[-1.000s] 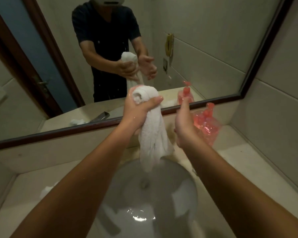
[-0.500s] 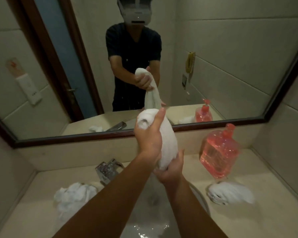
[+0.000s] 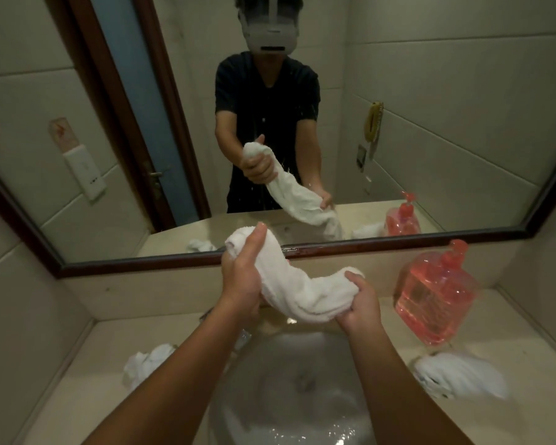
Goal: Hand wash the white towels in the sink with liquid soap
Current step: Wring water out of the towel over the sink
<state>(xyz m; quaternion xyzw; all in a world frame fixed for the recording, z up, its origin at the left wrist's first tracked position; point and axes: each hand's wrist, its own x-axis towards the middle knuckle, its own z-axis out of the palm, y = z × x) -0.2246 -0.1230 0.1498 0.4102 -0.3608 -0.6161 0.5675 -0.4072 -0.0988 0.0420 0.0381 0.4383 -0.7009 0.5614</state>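
A rolled white towel (image 3: 297, 287) stretches between both hands above the round white sink (image 3: 289, 390). My left hand (image 3: 241, 277) grips its upper left end, thumb along the top. My right hand (image 3: 361, 305) grips the lower right end with curled fingers. A pink liquid soap bottle (image 3: 435, 293) with a pump stands on the counter to the right. Another white towel (image 3: 459, 375) lies on the counter at the right of the sink. A crumpled white towel (image 3: 146, 364) lies at the left.
A dark-framed mirror (image 3: 116, 263) spans the wall behind the beige counter (image 3: 523, 364) and reflects a person, a door and a wall phone. The tap (image 3: 243, 335) is mostly hidden behind my left forearm. Tiled walls close in on both sides.
My right hand slid to the towel's far end and pulled it out to the right, so the towel now lies stretched sideways instead of hanging down. The view tilted up and back.
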